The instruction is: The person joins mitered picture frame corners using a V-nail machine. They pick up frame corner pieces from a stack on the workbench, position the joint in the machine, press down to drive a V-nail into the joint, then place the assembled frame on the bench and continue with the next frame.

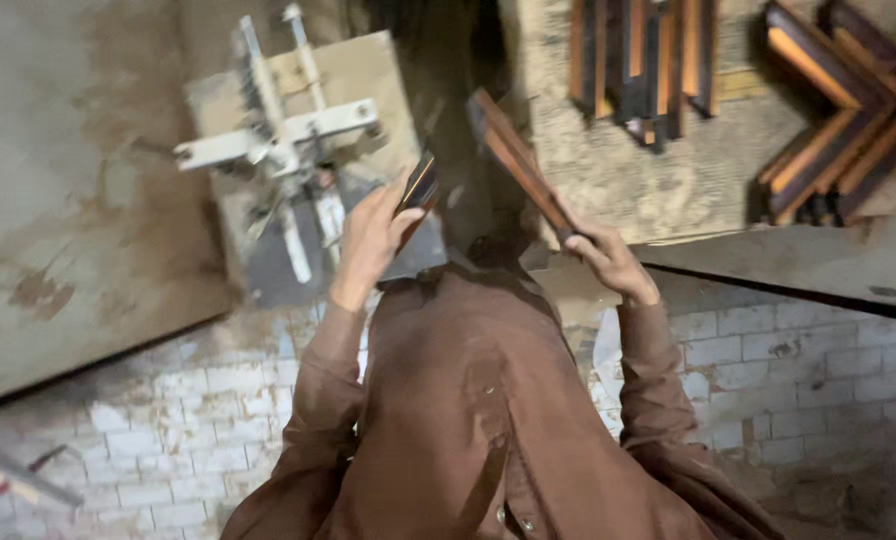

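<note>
My left hand [373,235] is closed around a short dark piece of frame moulding [418,185] with an orange edge, held just right of a white metal clamping jig [288,140]. My right hand [608,258] grips the lower end of a longer brown moulding strip [513,155], which slants up and to the left. The two pieces are apart, with a dark gap between them. My brown sleeves and shirt fill the lower middle of the view.
The jig sits on a worn board [358,80]. Several cut moulding strips [643,60] lie stacked on the bench [668,190] at the top. Several joined V-shaped corners [838,120] lie at the top right. Pale brickwork [168,440] runs along the bottom.
</note>
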